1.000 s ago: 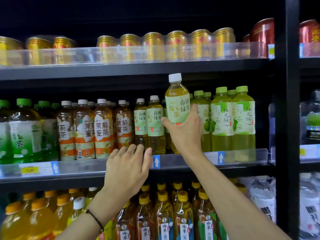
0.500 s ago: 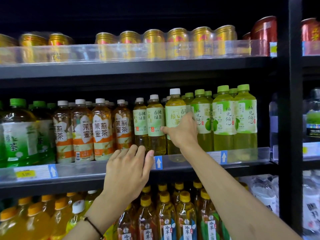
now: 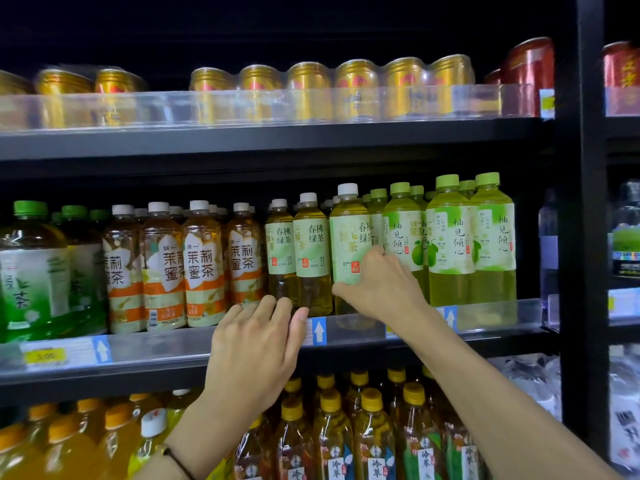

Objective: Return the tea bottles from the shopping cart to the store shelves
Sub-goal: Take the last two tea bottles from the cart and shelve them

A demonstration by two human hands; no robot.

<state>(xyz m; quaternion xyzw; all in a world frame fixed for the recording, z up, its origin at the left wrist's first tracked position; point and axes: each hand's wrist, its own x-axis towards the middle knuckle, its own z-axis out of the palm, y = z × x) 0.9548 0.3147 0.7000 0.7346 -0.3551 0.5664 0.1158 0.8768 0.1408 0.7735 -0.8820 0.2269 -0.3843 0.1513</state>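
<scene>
Tea bottle: The tea bottle [image 3: 349, 237] with the white cap stands upright at the front of the middle shelf [image 3: 156, 346].
Neighbours: It is just beside the same-label bottles [image 3: 310, 252] on one side. The green-cap bottles [image 3: 450, 237] are on the other side.
Right hand: Your right hand [image 3: 381, 287] grips the tea bottle low down, with the thumb across the front.
Left hand: Your left hand [image 3: 256, 344] holds nothing. Its fingers are loose, with the tips up by the clear rail [image 3: 485, 317].
Done: This bottle looks as good as home. Its bottom seems to sit behind the rail.
Left to do: You need to let go. The shopping cart is not in sight, so I cannot tell how many bottles wait there.
Change: A second ago you held the bottle up high, well above its row. Now it has come down into its place. Your left hand has hardly moved.
Around: Gold cans [image 3: 304, 91] sit on the shelf above.
</scene>
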